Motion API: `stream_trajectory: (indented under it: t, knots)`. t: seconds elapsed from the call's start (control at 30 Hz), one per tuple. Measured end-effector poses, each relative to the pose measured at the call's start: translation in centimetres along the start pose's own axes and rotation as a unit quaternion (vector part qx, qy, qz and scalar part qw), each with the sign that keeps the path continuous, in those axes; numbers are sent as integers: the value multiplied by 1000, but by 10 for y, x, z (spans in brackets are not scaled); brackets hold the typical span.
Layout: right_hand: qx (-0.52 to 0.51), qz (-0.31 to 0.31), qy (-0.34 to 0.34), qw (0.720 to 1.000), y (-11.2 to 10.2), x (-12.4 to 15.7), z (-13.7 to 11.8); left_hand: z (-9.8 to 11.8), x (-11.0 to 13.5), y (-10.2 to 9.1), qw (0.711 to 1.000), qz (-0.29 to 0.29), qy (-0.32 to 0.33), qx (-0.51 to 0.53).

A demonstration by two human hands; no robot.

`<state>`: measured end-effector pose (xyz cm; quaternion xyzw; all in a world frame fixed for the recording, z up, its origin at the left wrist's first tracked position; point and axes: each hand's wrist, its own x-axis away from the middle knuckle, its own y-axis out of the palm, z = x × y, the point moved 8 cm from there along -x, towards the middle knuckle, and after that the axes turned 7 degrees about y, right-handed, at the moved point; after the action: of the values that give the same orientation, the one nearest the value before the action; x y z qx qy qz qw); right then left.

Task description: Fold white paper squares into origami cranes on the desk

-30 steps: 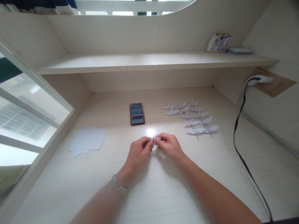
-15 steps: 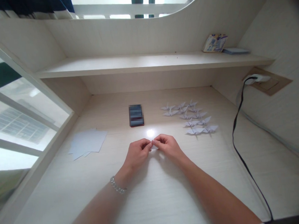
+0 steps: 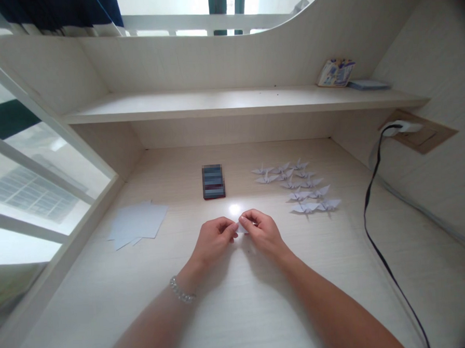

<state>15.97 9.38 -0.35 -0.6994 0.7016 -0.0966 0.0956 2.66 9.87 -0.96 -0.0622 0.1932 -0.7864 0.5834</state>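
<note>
A small piece of folded white paper (image 3: 241, 227) is pinched between both my hands just above the desk (image 3: 239, 303). My left hand (image 3: 213, 241), with a bead bracelet on its wrist, grips the paper's left end with closed fingers. My right hand (image 3: 262, 232) pinches the right end. Most of the paper is hidden by my fingertips. Several finished white paper cranes (image 3: 300, 187) lie in rows to the right behind my hands.
A dark phone (image 3: 213, 182) lies face up behind my hands. A stack of white paper sheets (image 3: 137, 223) sits at the left. A black cable (image 3: 373, 223) runs from a wall socket (image 3: 403, 128) down the right side. A small packet (image 3: 336, 72) stands on the shelf.
My hands have stayed together on the folded paper, with the fingers shifting slightly on it. The view has tilted a little downward.
</note>
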Motion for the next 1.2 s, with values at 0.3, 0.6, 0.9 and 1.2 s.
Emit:
stream_trajectory:
  t: [0.3,0.6,0.9,1.2]
  knots:
    - [-32,-22,21,999,-1,-3,5,-1,1,1,999,-32,3,-2]
    - [-70,-85,55,992,11,-1,7,-1,-2,-4,999,4,8,50]
    - [-69,-108,74,989,15,2,9,1,0,-4,998,10,13,63]
    - [-118,-98,85,984,13,1,12,-8,-2,-4,994,25,-2,102]
